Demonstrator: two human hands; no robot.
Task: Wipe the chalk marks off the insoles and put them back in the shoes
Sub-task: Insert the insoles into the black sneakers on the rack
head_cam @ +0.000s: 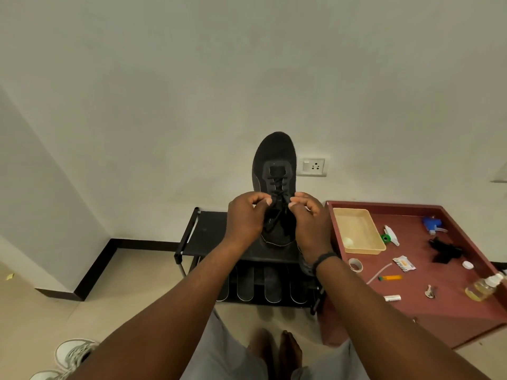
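A black lace-up shoe (pixel 274 160) is held up in front of me, toe pointing away, above a black shoe rack (pixel 208 231). My left hand (pixel 245 218) pinches the shoe's left collar and laces. On the other side my right hand (pixel 310 218) pinches the right collar near the laces. The shoe's opening lies between my two hands and its inside is hidden. Several dark insoles (pixel 271 286) with pale edges lie side by side on the rack's lower shelf. Part of a second dark shoe (pixel 304 263) peeks out behind my right wrist.
A red-brown table (pixel 428 305) to the right carries a beige tray (pixel 359 231), a blue spray head (pixel 432 224), a black cloth (pixel 445 250), a tape roll (pixel 355 265), a bottle (pixel 484 287) and small items. White sneakers (pixel 71 355) sit on the floor at lower left.
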